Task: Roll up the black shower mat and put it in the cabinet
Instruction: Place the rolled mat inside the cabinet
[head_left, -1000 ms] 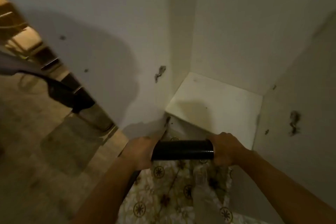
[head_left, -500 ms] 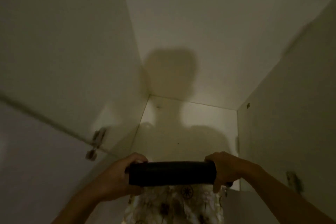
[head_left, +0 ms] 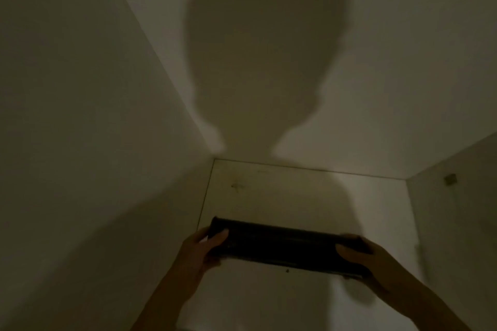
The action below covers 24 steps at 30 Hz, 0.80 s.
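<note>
The black shower mat is rolled into a long dark tube and lies crosswise inside the white cabinet, low over its floor panel. My left hand grips the tube's left end, thumb on top. My right hand grips the right end, fingers wrapped over it. Whether the roll touches the cabinet floor I cannot tell in the dim light.
The cabinet's left wall, back wall and right wall close in around my hands. A small shelf peg sits on the right wall. My shadow falls across the back wall and floor.
I have leaned further into the cabinet, and both hands have carried the rolled mat forward over the cabinet floor. The patterned cloth below my hands and the door hinge are out of view.
</note>
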Each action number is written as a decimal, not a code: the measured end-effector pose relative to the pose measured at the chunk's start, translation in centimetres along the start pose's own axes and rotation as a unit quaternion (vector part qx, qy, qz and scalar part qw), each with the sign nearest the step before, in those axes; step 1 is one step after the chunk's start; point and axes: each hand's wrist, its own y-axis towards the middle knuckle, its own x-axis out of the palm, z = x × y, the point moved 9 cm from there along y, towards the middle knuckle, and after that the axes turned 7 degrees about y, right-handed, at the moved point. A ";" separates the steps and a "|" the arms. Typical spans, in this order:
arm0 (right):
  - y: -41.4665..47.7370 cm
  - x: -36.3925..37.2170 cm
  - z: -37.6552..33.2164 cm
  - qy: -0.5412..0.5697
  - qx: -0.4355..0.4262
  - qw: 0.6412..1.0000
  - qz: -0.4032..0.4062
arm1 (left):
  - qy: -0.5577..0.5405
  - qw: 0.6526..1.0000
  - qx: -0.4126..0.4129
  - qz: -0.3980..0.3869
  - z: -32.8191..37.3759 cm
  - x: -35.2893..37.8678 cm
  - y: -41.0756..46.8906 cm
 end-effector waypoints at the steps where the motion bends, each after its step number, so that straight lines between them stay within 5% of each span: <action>1: 3.7 -0.4 0.7 0.048 -0.004 0.999 0.019 | -0.002 1.000 0.003 0.006 -0.3 -0.1 3.8; 9: 19.7 1.4 2.5 0.201 -0.059 0.972 0.110 | -0.110 0.989 -0.062 0.072 -1.6 -1.2 20.5; 19: 27.5 2.7 -0.9 0.170 -0.045 0.976 0.126 | -0.260 0.955 -0.090 0.108 -1.0 0.7 28.0; 24: 30.2 3.4 -3.1 0.137 -0.108 0.968 0.182 | -0.302 0.940 -0.065 0.144 0.4 0.1 31.1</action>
